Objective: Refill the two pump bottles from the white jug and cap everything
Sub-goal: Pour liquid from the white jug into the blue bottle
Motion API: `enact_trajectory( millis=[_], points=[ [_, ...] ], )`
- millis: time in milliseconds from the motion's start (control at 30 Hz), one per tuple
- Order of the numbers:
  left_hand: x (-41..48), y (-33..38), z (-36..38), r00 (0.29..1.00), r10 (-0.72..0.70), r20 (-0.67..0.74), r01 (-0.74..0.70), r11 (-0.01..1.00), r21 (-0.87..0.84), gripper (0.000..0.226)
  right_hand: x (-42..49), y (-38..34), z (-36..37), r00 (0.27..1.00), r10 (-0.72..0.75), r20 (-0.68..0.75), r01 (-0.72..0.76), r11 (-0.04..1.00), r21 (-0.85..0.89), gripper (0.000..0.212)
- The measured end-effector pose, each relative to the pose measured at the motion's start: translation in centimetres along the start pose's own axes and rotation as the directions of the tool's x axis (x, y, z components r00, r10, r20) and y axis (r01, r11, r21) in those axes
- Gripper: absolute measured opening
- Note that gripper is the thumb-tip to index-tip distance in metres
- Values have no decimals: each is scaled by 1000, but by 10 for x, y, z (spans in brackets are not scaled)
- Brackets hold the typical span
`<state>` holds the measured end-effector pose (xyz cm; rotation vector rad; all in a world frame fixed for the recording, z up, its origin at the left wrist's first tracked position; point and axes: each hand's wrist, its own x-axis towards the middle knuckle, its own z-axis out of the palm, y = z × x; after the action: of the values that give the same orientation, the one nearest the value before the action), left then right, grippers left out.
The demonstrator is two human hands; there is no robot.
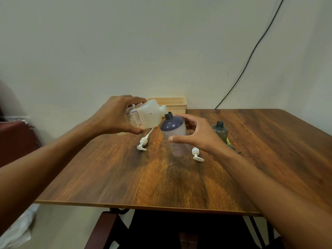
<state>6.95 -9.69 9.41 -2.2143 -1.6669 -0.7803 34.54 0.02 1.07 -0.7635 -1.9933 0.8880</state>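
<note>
Wood-grain brown laminate covers the table (161,180), and above its middle the left hand (115,115) grips the white jug (150,115), fingers over the top and thumb underneath, tipped nearly on its side with the open spout just at the mouth of the lavender bottle (175,128). The jug's paper label faces the camera. Blue capitals read "CHG" after a dash, with "EK" before it and the start of the word hidden under the fingers. Below that run lines of small print too fine to read, and there is a small red mark near the label's lower edge. The right hand (195,133) is curled round the lavender bottle, thumb across the front and fingers behind. The bottle is uncapped, leaning slightly and blurred; faint printing on its pale lower half cannot be made out. Two white pump heads lie on the table, the left pump (142,144) below the jug and the right pump (197,155) just beside the bottle's base. The dark bottle (220,131) stands upright and open to the right, behind the right wrist. A beige basket (175,103) sits against the wall, and a black cable (251,54) runs down it.
</note>
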Motion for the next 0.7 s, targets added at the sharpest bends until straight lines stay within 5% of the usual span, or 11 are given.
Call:
enact_trajectory(
  millis=[700],
  points=[
    [0,1,-2,1000,10,1,-10,1000,9,92,0,-2,0,1000,-6,7,6,1000,-13,87]
  ],
)
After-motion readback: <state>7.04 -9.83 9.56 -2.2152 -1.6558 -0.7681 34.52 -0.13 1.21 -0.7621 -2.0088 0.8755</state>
